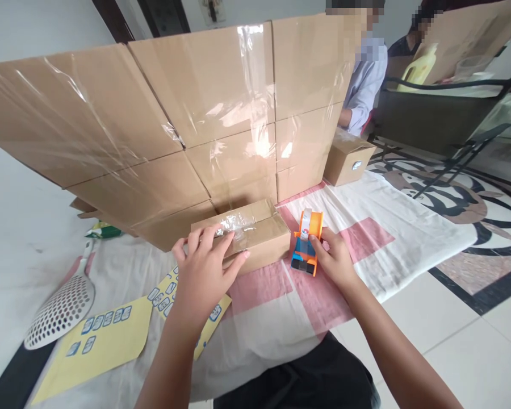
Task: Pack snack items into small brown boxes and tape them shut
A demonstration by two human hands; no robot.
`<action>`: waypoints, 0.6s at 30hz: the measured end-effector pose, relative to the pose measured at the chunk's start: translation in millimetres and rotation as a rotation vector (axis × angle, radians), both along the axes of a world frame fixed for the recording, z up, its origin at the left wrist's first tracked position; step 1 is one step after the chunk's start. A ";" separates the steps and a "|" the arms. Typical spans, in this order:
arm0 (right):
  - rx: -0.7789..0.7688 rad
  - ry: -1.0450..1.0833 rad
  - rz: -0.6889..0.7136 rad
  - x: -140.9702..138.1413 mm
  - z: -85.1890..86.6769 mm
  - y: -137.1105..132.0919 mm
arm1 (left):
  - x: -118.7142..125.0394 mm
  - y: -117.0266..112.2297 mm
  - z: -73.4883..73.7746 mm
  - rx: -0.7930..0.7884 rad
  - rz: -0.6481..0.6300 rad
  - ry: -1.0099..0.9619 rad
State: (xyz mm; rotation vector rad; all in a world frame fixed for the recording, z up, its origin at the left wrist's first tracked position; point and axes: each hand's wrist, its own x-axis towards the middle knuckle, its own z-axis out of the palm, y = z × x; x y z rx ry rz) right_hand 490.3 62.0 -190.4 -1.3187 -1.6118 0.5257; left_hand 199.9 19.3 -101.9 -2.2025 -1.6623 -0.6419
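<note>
A closed cardboard box (259, 250) lies on the cloth in front of me, with shiny clear tape along its top. My left hand (208, 250) rests on the box's top near its left end, fingers spread. To the right of the box, my right hand (334, 255) grips an orange and blue tape dispenser (305, 247) by its right side. A roll with a white printed band sits in the dispenser, and its dark end points toward me.
A tall taped cardboard partition (234, 108) stands behind the box. Yellow label sheets (111, 341) and a white perforated skimmer (63, 307) lie at left. Another box (349, 159) sits at back right, near a person in a light shirt (366, 85). A dark chair (434, 113) stands beyond.
</note>
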 end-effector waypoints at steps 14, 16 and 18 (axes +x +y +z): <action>0.026 -0.035 0.061 1.4 -0.1 -0.2 | -3.7 3.1 -8.0 0.054 -0.061 0.053; 0.023 -0.040 0.061 1.3 0.8 -0.8 | -5.4 3.1 -8.2 0.079 -0.069 0.035; 0.029 -0.040 0.061 1.5 1.9 -1.4 | -6.1 2.3 -6.0 0.093 -0.068 0.010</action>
